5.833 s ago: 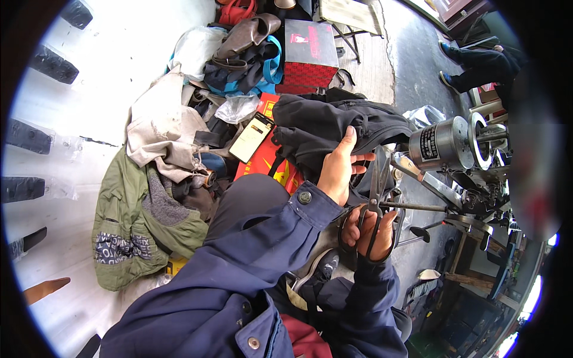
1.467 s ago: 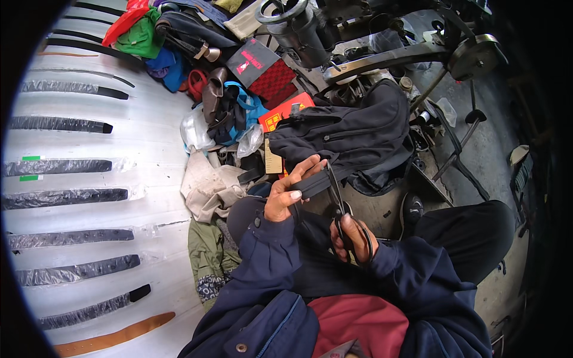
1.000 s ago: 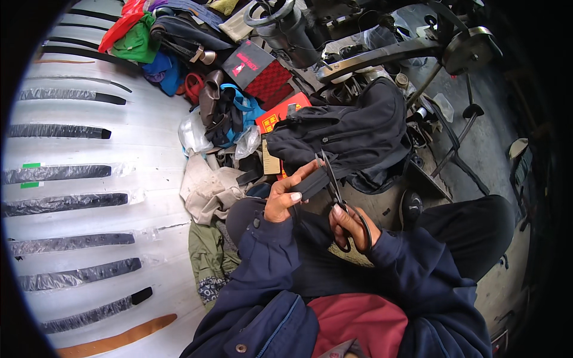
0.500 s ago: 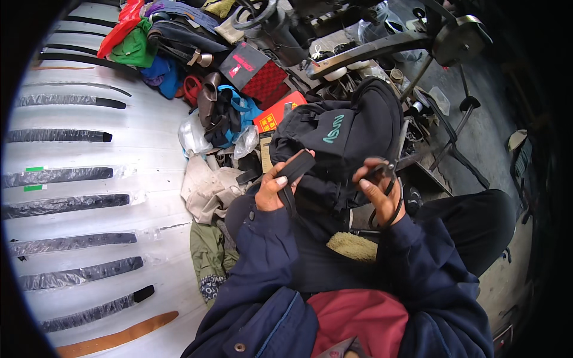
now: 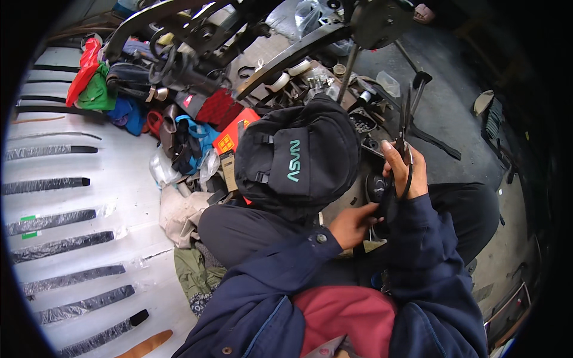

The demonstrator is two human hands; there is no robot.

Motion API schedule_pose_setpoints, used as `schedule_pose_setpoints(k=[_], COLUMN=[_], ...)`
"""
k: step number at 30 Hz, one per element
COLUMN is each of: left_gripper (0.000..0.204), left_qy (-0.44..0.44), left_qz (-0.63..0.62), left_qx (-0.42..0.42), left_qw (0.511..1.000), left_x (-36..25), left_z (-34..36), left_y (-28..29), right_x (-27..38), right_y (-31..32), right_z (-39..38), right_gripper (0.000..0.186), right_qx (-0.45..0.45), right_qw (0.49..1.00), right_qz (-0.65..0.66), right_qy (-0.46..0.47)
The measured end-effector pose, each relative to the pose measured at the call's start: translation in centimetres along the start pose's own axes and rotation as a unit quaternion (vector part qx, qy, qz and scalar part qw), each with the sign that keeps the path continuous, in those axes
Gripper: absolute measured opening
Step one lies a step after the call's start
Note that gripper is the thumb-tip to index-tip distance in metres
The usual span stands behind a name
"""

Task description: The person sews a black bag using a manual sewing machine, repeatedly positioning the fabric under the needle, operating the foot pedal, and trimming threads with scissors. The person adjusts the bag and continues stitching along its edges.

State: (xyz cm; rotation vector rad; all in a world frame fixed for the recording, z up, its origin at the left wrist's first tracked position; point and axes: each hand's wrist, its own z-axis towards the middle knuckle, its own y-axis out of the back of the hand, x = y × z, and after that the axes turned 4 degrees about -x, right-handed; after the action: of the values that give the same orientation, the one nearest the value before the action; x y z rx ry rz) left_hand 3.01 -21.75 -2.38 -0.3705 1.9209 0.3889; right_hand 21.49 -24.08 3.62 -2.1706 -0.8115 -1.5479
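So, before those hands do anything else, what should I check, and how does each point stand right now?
1. Scissors held in the right hand: ok, the fingers are around the handles.
2. Blades turned away from the left hand: ok, they point toward the top of the picture, and the left hand is below.
3. Left hand's grip on anything: cannot tell, its fingertips are in a dark, crowded spot.
4. Backpack clear of both hands: ok, neither appears to touch it.
5. Space beside the backpack uncluttered: not ok, small parts lie to its right.
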Motion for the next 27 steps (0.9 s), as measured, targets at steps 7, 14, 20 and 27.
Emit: schedule_pose_setpoints(k=[7,14,20,27], left_gripper=[0.068,0.023,0.039,0.05], left_qy=[-0.069,-0.044,0.04,0.055], left_qz=[0.37,0.265,0.336,0.448], left_qx=[0.117,-0.173,-0.206,-0.162], left_qw=[0.919,0.948,0.918,0.877], left_x=[0.2,-0.1,1.1,3.6], left_z=[3.1,3.9,2.8,3.0], left_y=[-1.9,4.6,7.3,6.9], right_x=[-2.7,-11.0,-16.1,-17.8], right_y=[3.3,-1.5,-6.9,-8.6], right_z=[5.5,13.5,20.6,20.0], right_gripper=[0.049,0.046,0.035,0.038], right_qx=[-0.081,0.0,-0.011,-0.056], right_qw=[0.933,0.871,0.878,0.926], right_qz=[-0.338,-0.492,-0.466,-0.333], right_qy=[0.091,0.008,0.108,0.166])
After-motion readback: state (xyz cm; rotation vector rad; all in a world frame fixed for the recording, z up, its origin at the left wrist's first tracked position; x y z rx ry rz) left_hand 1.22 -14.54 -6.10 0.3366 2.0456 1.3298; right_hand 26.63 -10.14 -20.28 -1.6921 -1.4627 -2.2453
